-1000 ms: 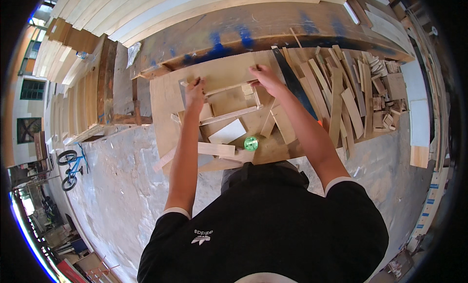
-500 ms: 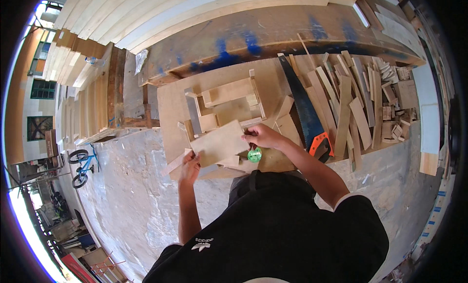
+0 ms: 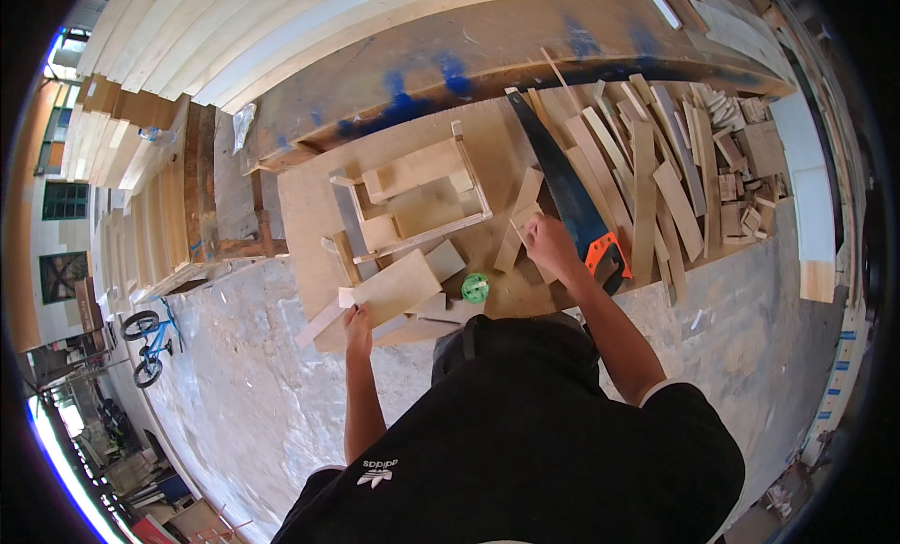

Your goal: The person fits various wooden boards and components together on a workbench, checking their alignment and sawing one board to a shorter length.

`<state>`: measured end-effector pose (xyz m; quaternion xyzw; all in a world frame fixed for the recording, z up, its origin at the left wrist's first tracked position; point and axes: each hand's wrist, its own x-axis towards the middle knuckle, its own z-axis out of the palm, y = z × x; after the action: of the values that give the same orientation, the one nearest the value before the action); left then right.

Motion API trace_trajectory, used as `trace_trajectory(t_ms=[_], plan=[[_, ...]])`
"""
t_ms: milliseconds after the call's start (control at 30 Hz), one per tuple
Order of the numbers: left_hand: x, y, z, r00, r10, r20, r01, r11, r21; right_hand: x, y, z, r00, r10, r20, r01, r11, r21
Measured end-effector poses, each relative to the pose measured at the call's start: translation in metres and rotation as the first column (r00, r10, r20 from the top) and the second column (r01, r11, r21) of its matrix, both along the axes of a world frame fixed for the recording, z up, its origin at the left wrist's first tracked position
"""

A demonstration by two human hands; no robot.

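My left hand grips the lower left end of a flat, pale rectangular board, which lies tilted over smaller offcuts near the table's front edge. Farther right, my right hand is closed in a pinch beside a short wooden strip. Whatever its fingers hold is too small to make out. Just beyond the board sits a rectangular wooden frame with small blocks at its corners. Between my hands lies a round green container.
A handsaw with an orange handle lies right of my right hand. Past it are many loose wood strips and a heap of small offcuts. Long planks are stacked at the back. A blue bicycle stands at the left.
My right hand has let go of the board and moved right toward the saw. The board has come down lower, with my left hand still on it.
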<state>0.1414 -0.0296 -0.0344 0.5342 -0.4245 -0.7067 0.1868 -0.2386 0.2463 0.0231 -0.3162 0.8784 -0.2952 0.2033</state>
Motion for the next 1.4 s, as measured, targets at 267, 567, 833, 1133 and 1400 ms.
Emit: trace_trajectory(t_ms=[267,567,833,1133,1400], plan=[[-0.017,0.007,-0.028,0.968,0.122,0.219,-0.07,0.97,-0.231,0.029,0.01,0.0,0.967,-0.008,-0.254,0.075,0.964,0.257],[0.066,-0.057,-0.022,0.971,0.066,0.231,0.018,0.94,-0.341,0.037,0.018,-0.028,0.976,-0.083,-0.201,0.133,0.959,0.252],[0.109,-0.099,-0.033,0.951,0.309,0.03,-0.306,0.949,-0.076,0.032,0.028,-0.015,0.974,-0.116,-0.193,0.157,0.964,0.214],[0.107,-0.154,-0.105,0.875,0.484,-0.019,-0.482,0.866,-0.137,0.034,0.032,-0.018,0.97,-0.176,-0.167,0.186,0.982,0.044],[0.037,-0.134,-0.088,0.966,0.247,0.079,-0.238,0.966,-0.101,0.041,0.061,-0.013,0.963,-0.268,-0.027,0.26,0.951,-0.166]])
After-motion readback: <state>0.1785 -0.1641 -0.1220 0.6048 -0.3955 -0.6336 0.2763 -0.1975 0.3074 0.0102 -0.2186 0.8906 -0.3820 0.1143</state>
